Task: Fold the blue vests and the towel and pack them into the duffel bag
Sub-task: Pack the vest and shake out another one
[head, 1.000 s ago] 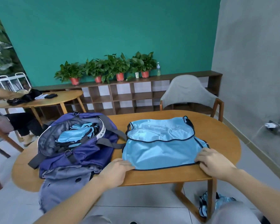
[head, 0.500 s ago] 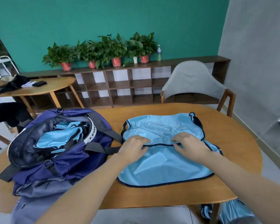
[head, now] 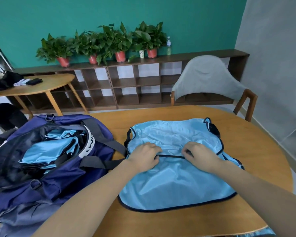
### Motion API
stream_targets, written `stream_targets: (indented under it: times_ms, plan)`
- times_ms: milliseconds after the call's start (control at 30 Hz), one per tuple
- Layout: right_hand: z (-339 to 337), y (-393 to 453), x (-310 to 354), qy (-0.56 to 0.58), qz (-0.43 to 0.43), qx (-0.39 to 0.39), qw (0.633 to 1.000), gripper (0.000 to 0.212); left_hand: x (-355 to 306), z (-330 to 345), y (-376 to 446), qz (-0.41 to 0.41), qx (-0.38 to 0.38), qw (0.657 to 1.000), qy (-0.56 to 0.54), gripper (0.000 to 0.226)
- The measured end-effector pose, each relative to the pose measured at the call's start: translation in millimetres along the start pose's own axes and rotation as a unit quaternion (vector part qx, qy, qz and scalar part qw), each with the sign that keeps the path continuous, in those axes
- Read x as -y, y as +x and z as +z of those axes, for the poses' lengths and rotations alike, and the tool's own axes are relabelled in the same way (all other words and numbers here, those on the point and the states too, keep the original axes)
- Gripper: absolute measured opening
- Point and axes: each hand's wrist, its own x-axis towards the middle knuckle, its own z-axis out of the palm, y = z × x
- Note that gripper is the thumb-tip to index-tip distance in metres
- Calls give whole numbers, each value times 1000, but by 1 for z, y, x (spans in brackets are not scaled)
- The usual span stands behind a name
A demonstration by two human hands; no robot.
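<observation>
Blue vest (head: 176,178) lies spread on the wooden table (head: 256,151), just beside the duffel bag (head: 61,170) at its 9 o'clock. Left hand (head: 143,157) and right hand (head: 201,155), fingers curled, both pinch the vest's dark-trimmed folded edge at mid-cloth. More folded blue vests (head: 50,149) sit inside the open bag.

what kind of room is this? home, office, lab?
Probably an office lounge or meeting room, not a home. Two wooden tables, a long low cubby shelf along the teal wall with a row of potted plants, and a grey chair point that way.
</observation>
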Motion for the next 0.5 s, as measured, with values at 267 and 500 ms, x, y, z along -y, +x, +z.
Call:
stream_targets:
  times_ms: [267, 500]
  plan:
    - [3, 2, 2, 36, 6, 0, 999, 12, 5, -4, 10, -77, -11, 981, -175, 14]
    - [-12, 5, 1, 29, 25, -12, 999, 17, 2, -22, 18, -94, -80, 948, -293, 8]
